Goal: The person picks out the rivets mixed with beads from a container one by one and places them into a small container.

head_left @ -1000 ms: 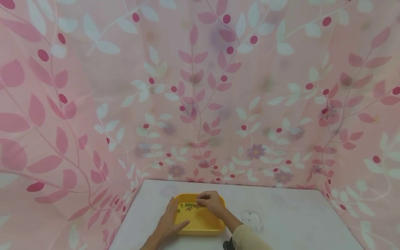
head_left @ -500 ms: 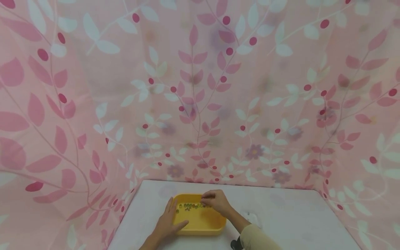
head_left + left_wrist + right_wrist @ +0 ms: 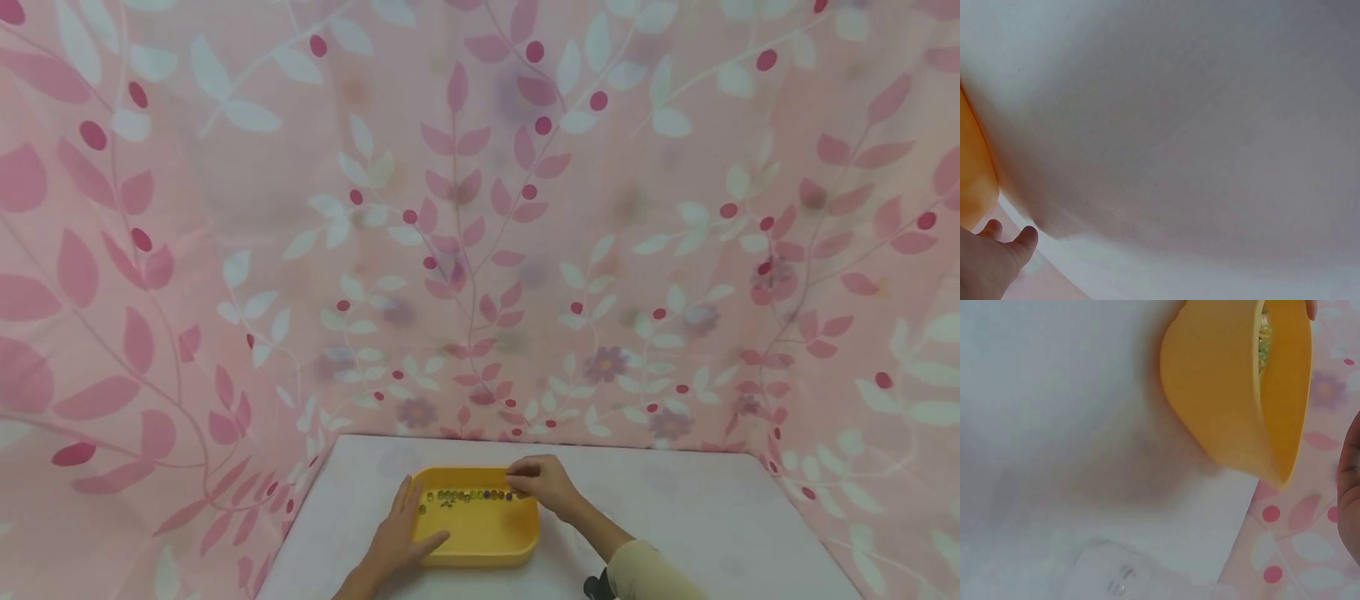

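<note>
A yellow plastic tray (image 3: 480, 560) stands on the white table in the head view. Small glassy marbles (image 3: 478, 495), green, amber and purple, form a row along its far side. A few smaller bits (image 3: 447, 504) lie just in front of the row, and a lone marble (image 3: 422, 509) sits near the left wall. My left hand (image 3: 399, 533) rests along the tray's left side, fingers extended and thumb over the near rim. Over the far right corner is my right hand (image 3: 546, 485), thumb and fingertips close together; I cannot tell whether they pinch a marble.
A clear plastic piece (image 3: 1107, 575) lies on the table right of the tray, mostly behind my forearm in the head view. A dark object (image 3: 598, 586) shows beside the right sleeve (image 3: 648, 573). Pink leaf-patterned fabric (image 3: 480, 250) hangs around the table.
My right hand has moved right along the tray's far side, uncovering more of the marble row. My left hand keeps its place at the tray. The view has shifted slightly.
</note>
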A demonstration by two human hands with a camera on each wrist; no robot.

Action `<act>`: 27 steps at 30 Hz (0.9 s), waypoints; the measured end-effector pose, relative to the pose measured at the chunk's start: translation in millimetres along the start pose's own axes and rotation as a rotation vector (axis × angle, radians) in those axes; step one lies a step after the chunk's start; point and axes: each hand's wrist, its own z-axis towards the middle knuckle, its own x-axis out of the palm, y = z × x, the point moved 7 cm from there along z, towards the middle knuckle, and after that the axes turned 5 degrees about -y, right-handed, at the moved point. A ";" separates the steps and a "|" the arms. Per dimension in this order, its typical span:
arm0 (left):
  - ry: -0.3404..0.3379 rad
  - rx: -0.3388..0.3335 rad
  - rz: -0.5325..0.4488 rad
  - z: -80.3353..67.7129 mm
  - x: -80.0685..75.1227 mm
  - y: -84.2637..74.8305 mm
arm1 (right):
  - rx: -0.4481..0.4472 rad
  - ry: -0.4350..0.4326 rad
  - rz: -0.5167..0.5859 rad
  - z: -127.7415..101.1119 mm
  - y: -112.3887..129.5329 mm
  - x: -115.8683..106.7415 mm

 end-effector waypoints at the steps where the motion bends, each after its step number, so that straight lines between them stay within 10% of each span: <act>1: 0.001 -0.001 -0.002 -0.2 0.4 0.5 | 0.001 -0.005 -0.007 -1.6 0.1 -3.1; 27: 0.004 -0.007 -0.025 -2.2 1.2 1.5 | 0.047 -0.080 -0.070 -37.8 12.8 -61.5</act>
